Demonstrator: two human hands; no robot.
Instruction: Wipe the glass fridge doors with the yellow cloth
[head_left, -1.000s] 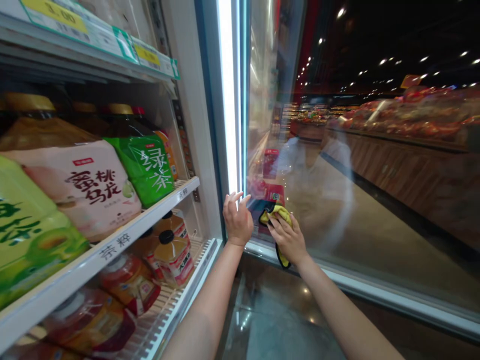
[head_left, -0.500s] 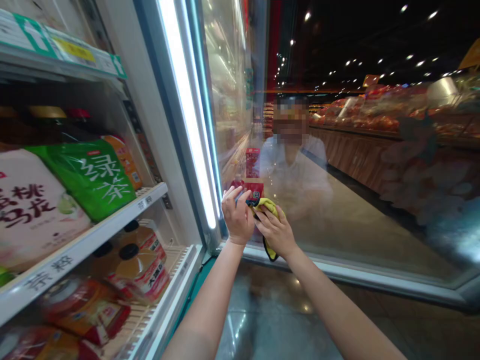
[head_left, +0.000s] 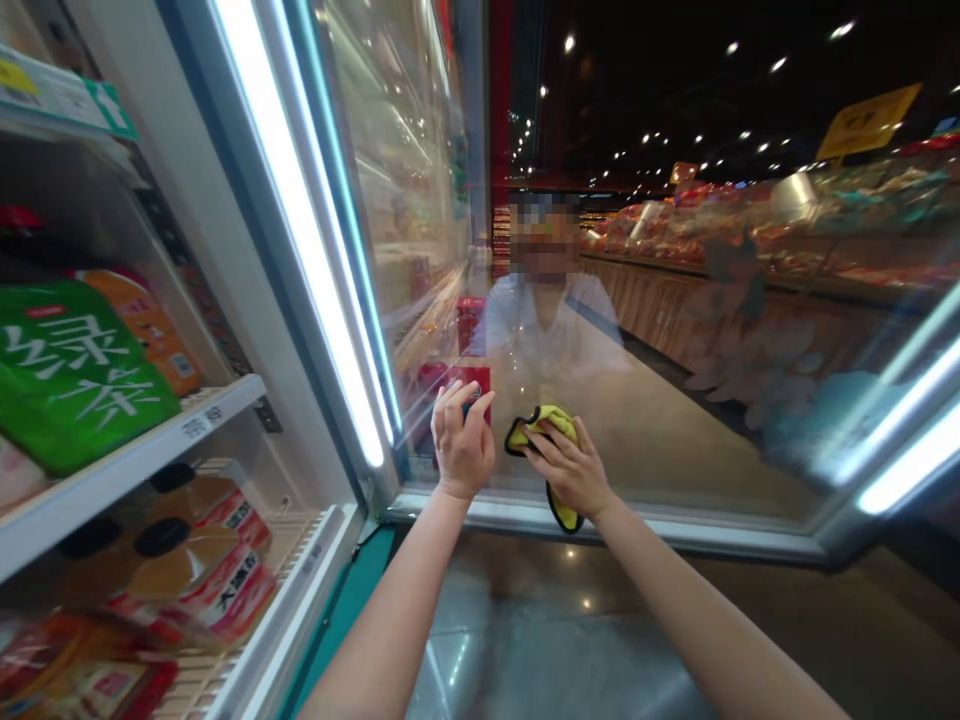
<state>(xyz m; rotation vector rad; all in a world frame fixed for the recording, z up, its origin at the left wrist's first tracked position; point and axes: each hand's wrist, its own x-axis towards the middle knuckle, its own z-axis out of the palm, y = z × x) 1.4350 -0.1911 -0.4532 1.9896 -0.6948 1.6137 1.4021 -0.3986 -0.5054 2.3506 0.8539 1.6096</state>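
My right hand presses a yellow cloth with black edging against the glass door, low down near its bottom frame. Part of the cloth hangs below my palm. To the left, my left hand is raised at the glass with its fingers bent and apart, holding nothing that I can see. Behind its fingertips a red box shows in the glass. A reflection of a person in a light shirt lies above both hands.
On the left, fridge shelves hold a green pouch and bottles. A bright light strip runs up the fridge edge. Through the glass appear a wood-panelled display and a yellow sign.
My right hand and the cloth have moved right, away from my left hand, leaving a gap between them. The view has turned right, so the shelves sit further left.
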